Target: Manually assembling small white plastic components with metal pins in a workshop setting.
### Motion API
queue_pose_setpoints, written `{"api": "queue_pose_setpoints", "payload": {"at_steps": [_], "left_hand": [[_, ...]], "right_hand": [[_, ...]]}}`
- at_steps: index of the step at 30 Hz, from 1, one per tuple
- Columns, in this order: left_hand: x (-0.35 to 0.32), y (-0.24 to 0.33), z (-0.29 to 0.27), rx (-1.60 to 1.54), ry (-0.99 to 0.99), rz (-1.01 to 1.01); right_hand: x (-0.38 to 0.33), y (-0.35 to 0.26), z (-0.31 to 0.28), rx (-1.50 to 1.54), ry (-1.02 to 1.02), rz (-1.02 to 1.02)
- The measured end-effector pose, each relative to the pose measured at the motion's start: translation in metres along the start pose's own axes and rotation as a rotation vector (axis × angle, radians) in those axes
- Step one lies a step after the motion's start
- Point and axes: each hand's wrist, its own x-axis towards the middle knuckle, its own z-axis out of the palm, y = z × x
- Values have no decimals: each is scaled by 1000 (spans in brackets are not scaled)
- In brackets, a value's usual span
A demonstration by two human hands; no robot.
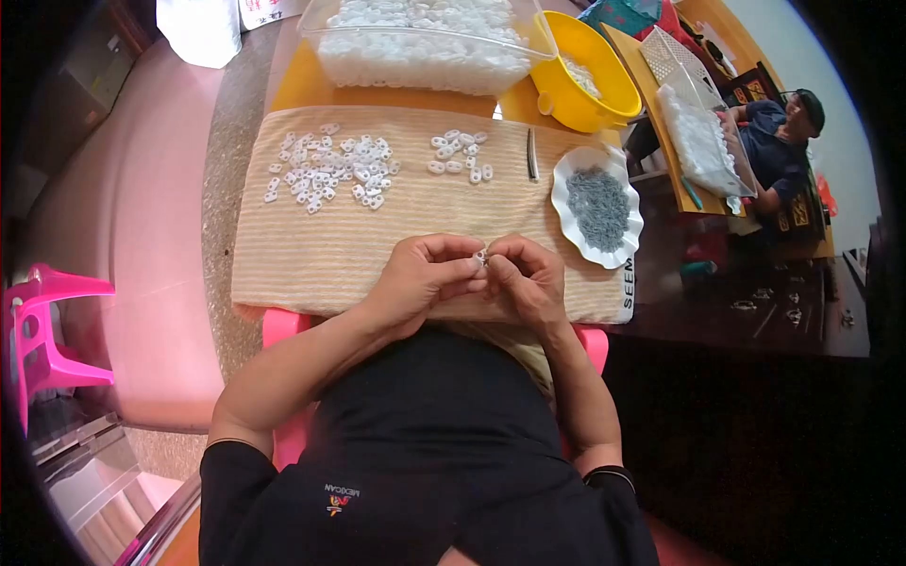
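My left hand (423, 275) and my right hand (531, 283) meet over the near part of a beige striped cloth (311, 250). Between their fingertips they pinch a small white plastic piece (482, 257), mostly covered by the fingers. Farther back on the cloth, to the left, lies a loose pile of small white plastic pieces with two holes (326, 172). A smaller group of similar pieces (460, 151) sits to its right. Right of my hands, a white wavy-edged dish (561, 196) holds a heap of tiny grey parts (598, 209). A slim dark tool (532, 154) lies beside the dish.
Behind the cloth stand a clear plastic bin (429, 80) full of white pieces and a yellow basin (557, 108). At the right, another person (779, 141) sits by a second bin (703, 141). A pink stool (57, 349) is on the floor at the left.
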Motion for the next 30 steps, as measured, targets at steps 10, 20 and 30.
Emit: {"api": "queue_pose_setpoints", "payload": {"at_steps": [10,20,30], "left_hand": [[2,-3,-1,-18,33,-4],[2,-1,0,-18,46,3],[1,0,0,-13,62,4]], "right_hand": [[-1,-2,3,-42,13,-29],[0,-1,6,-49,79,-35],[0,-6,9,-61,78,-16]]}}
